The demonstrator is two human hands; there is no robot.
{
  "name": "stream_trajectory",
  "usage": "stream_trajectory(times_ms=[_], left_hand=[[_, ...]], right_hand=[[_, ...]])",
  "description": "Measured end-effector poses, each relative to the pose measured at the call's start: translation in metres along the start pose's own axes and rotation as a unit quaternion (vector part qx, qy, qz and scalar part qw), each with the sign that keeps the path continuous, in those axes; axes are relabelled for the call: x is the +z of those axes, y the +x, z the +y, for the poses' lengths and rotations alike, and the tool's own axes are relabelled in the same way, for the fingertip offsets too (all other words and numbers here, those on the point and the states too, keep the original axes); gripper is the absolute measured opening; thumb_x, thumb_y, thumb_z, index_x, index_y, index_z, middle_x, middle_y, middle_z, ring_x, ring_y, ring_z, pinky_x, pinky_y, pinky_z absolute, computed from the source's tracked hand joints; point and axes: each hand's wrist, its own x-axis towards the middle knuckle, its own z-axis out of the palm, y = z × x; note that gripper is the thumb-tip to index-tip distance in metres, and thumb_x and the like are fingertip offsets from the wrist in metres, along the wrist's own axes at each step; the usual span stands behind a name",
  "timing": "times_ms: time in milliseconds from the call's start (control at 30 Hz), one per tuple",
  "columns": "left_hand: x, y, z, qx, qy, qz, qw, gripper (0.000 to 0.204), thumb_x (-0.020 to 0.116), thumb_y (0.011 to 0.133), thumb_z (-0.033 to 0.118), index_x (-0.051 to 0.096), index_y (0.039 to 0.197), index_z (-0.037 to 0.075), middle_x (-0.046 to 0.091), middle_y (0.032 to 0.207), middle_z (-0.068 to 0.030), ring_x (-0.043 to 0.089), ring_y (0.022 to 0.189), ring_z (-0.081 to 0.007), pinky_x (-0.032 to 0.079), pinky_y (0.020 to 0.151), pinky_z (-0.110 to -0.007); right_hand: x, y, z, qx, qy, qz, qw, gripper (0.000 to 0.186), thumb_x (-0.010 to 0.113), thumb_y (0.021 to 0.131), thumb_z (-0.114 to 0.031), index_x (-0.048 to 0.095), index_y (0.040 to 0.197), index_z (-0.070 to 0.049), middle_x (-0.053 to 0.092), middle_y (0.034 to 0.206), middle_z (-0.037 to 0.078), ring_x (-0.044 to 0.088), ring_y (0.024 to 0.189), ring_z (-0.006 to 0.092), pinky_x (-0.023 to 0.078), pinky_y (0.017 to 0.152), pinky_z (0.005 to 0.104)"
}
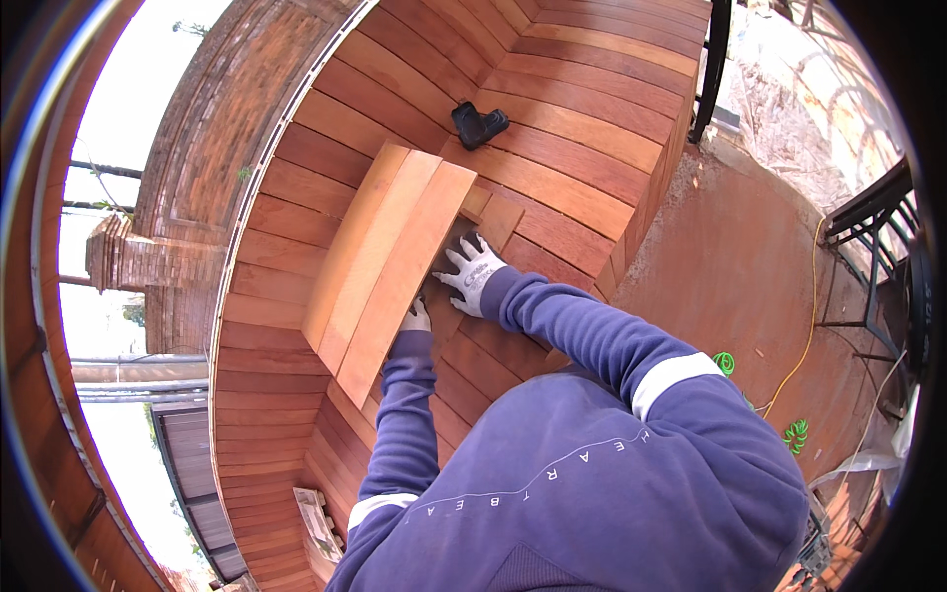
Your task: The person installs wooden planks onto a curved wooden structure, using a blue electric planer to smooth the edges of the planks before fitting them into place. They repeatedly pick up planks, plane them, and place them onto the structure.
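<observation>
Three joined boards forming one wooden panel (393, 264), toward 10 o'clock from mid-view, apparently tilted over the slatted wooden desk (570, 187). Right hand (473, 277): gloved, fingers spread over a dark gap at the panel's 4 o'clock edge, nothing visibly grasped, so reads as released. Left hand (417, 317): gloved, toward 8 o'clock of the right one, partly hidden at the same edge; can't tell gripping from merely touching. Short wood piece (504, 221) just off the right hand at 1 o'clock; black item (473, 127), kind unclear, at 12 o'clock, well apart from both. Step in hand, as judged: working at the panel's edge, lifting or seating undecidable from one view. Next move probably calls for firm left-side support and right fingers kept clear of the pinch line.
</observation>
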Motion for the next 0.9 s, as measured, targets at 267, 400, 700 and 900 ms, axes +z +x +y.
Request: stream_trajectory(times_ms=[267, 400, 700, 900], left_hand=[[-0.014, -0.003, 0.012, -0.005, -0.008, -0.001, 1.000, 0.069, 0.064, 0.086, 0.041, 0.044, 0.141, 0.004, 0.036, 0.149, -0.0240, 0.028, 0.141, -0.0407, 0.022, 0.117, -0.046], [-0.004, -0.010, 0.003, -0.017, 0.005, -0.015, 1.000, 0.072, 0.065, 0.086, 0.042, 0.041, 0.143, 0.006, 0.036, 0.150, -0.0232, 0.028, 0.141, -0.0407, 0.022, 0.117, -0.047], [-0.023, -0.019, 0.025, -0.022, -0.067, -0.035, 0.997, 0.064, 0.069, 0.083, 0.036, 0.048, 0.137, 0.007, 0.047, 0.141, -0.0227, 0.042, 0.132, -0.0409, 0.032, 0.111, -0.048], [-0.009, -0.024, 0.015, -0.071, -0.067, -0.013, 0.995, 0.057, 0.066, 0.086, 0.039, 0.054, 0.132, 0.006, 0.057, 0.132, -0.0191, 0.054, 0.121, -0.0367, 0.042, 0.103, -0.044]], right_hand=[[-0.010, -0.011, -0.005, 0.006, -0.008, -0.006, 1.000, 0.056, 0.050, 0.090, -0.045, 0.052, 0.139, -0.018, 0.040, 0.147, 0.018, 0.029, 0.140, 0.0411, 0.016, 0.116, 0.0558], [-0.002, -0.007, -0.004, 0.011, 0.027, 0.036, 0.999, 0.055, 0.057, 0.086, -0.043, 0.058, 0.131, -0.012, 0.046, 0.141, 0.020, 0.034, 0.136, 0.0418, 0.021, 0.115, 0.0552], [0.011, -0.016, 0.007, 0.027, 0.103, 0.134, 0.985, 0.045, 0.065, 0.082, -0.034, 0.065, 0.118, -0.008, 0.053, 0.131, 0.018, 0.040, 0.131, 0.0385, 0.029, 0.113, 0.0496], [-0.028, -0.078, 0.013, 0.040, 0.184, 0.056, 0.980, 0.042, 0.063, 0.086, -0.033, 0.062, 0.122, -0.012, 0.057, 0.128, 0.015, 0.049, 0.123, 0.0319, 0.036, 0.107, 0.0450]])
